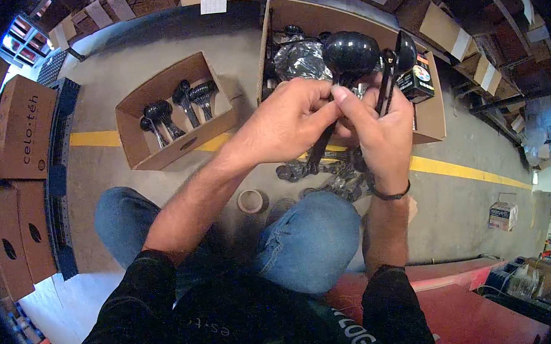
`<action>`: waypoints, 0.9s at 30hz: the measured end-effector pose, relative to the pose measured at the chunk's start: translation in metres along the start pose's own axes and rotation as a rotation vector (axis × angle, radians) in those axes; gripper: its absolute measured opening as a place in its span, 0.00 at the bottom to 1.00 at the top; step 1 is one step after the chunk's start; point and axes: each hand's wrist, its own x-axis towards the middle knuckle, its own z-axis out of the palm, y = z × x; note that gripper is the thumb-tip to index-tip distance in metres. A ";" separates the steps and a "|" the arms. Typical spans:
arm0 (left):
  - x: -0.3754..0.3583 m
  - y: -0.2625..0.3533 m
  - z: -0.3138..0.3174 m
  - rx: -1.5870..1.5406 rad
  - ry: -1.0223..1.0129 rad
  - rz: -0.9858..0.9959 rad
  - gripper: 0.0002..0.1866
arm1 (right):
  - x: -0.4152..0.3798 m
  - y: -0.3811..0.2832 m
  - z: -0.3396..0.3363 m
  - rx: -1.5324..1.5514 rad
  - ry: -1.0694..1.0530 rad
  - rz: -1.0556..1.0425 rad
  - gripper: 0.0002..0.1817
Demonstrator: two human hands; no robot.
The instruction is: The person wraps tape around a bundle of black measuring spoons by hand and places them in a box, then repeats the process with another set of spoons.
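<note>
Both hands meet in front of a large open cardboard box (433, 133). My left hand (294, 119) is closed on the handle of a black ladle (351, 52), whose round bowl points up. My right hand (383, 126) has its thumb against that same handle and its fingers round a second black utensil (404, 50). Below the hands, several dark utensils (338, 178) in clear wrapping lie on the floor. A smaller cardboard box (184, 142) at the left holds several black utensils (159, 110).
A roll of tape (250, 202) stands on the floor near my knees. Stacked cartons (23, 128) are on the far left. Shelving with boxes (457, 35) runs along the right. A small carton (503, 216) sits on the floor at the right.
</note>
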 end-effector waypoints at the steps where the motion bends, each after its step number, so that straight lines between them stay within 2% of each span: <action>1: 0.001 -0.004 0.003 -0.138 0.016 0.007 0.15 | -0.001 0.000 0.003 0.094 0.040 -0.004 0.12; 3: 0.005 -0.007 0.008 -0.413 0.050 0.025 0.15 | -0.001 0.001 0.001 0.221 0.050 0.005 0.13; 4: 0.004 -0.003 0.001 -0.304 0.035 -0.024 0.15 | -0.003 0.002 -0.008 0.255 0.020 0.021 0.14; 7: 0.007 -0.007 -0.002 -0.428 0.095 -0.049 0.16 | -0.008 0.005 -0.011 0.264 0.013 0.006 0.13; 9: 0.007 -0.007 -0.007 -0.438 0.062 -0.038 0.16 | -0.011 0.006 -0.014 0.297 -0.014 -0.025 0.13; 12: 0.005 -0.005 -0.013 -0.453 0.009 -0.009 0.16 | -0.008 0.017 -0.027 0.101 -0.162 -0.090 0.14; 15: 0.005 -0.004 -0.015 -0.428 -0.059 0.021 0.16 | -0.010 0.010 -0.028 0.077 -0.096 0.013 0.15; 18: 0.005 -0.005 -0.012 -0.377 -0.089 0.045 0.15 | -0.014 0.017 -0.021 0.211 -0.026 -0.027 0.15; 21: 0.006 -0.010 -0.007 -0.321 -0.096 0.072 0.15 | -0.015 0.022 -0.017 0.082 0.012 -0.013 0.14; 23: 0.007 -0.013 -0.005 -0.338 -0.092 0.075 0.15 | -0.013 0.022 -0.009 -0.125 0.036 -0.161 0.14; 25: 0.007 -0.018 -0.006 -0.270 -0.125 0.107 0.14 | -0.014 0.014 -0.007 -0.292 0.076 -0.194 0.15; 27: 0.007 -0.018 -0.005 -0.242 -0.112 0.111 0.13 | -0.014 0.009 -0.005 -0.322 0.107 -0.136 0.17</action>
